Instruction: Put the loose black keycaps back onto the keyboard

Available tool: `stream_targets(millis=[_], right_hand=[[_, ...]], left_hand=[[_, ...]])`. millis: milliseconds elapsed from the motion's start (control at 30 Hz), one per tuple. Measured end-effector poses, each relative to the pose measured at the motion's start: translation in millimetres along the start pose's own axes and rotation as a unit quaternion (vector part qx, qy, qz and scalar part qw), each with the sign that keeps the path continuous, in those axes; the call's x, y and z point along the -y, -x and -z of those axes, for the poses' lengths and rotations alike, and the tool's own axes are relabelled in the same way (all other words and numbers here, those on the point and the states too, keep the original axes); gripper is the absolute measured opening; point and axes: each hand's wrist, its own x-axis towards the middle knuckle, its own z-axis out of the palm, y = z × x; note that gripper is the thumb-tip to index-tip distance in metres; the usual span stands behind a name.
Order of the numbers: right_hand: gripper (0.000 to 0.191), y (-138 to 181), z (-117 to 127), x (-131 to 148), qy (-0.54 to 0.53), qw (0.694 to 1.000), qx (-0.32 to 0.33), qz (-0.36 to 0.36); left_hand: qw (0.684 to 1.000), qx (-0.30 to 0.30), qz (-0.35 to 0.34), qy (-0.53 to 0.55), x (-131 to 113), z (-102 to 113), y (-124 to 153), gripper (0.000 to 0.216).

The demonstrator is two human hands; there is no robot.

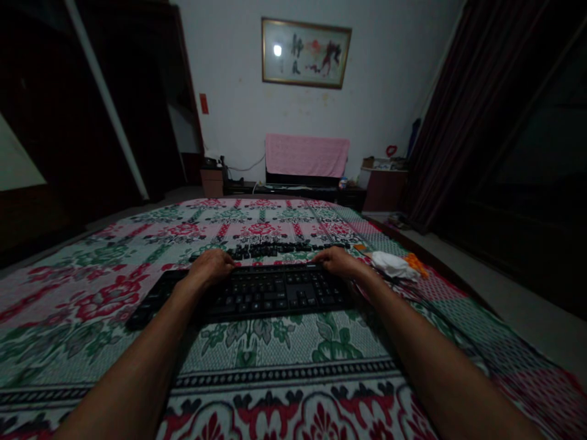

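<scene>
Two bare hands, the left hand (213, 264) and the right hand (337, 261), reach forward to a dark keyboard (275, 292) that lies crosswise on a patterned bedspread (257, 345), in front of the person. The left one is at the far edge of the keyboard, left of its middle, with the fingers bent down at that edge. The right one is at the same edge, nearer the right end, its fingers bunched and pointing inward. The hands are well apart from each other; in this dim light I cannot tell whether either is clamped on the keyboard or only resting against it.

Behind the keyboard, many small dark pieces (270, 249) lie in a loose, uneven row on the bedspread. They look like separate keys, though they are too small and dark to be sure.

As far as can be judged, things stand partway: the keyboard is laid out flat with both hands at it, and keys show in place across its middle and at its right end, while the small pieces lie off it, not fitted anywhere. Whether every place on the left end is filled, shade and the left forearm hide.

Right of the row, beyond the right forearm, lie a crumpled white cloth (389, 264) and something orange (416, 265) beside it.
</scene>
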Motion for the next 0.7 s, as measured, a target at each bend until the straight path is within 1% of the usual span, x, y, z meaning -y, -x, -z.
stream_targets(millis=[100,200,267,367,500,700], right_hand=[[0.054,2,4,-3,-0.02,0.999,0.029,0.015],[0.055,5,8,-3,-0.027,0.998,0.047,0.006],[0.052,7,10,-1,-0.034,0.998,0.055,0.007],[0.045,10,11,4,-0.047,0.997,0.067,0.018],[0.045,10,10,7,-0.058,0.996,0.067,0.018],[0.048,7,6,3,-0.059,0.996,0.058,0.024]], left_hand=[[1.0,0.005,0.003,-0.003,-1,0,-1,0.032],[1.0,0.012,0.013,-0.006,-2,0,-1,0.034],[1.0,0.013,0.018,-0.009,-1,-1,-2,0.034],[1.0,0.017,0.007,-0.001,1,-3,-4,0.034],[1.0,0.013,0.002,0.008,3,-5,-6,0.034],[1.0,-0.006,0.004,0.027,3,-6,-3,0.033]])
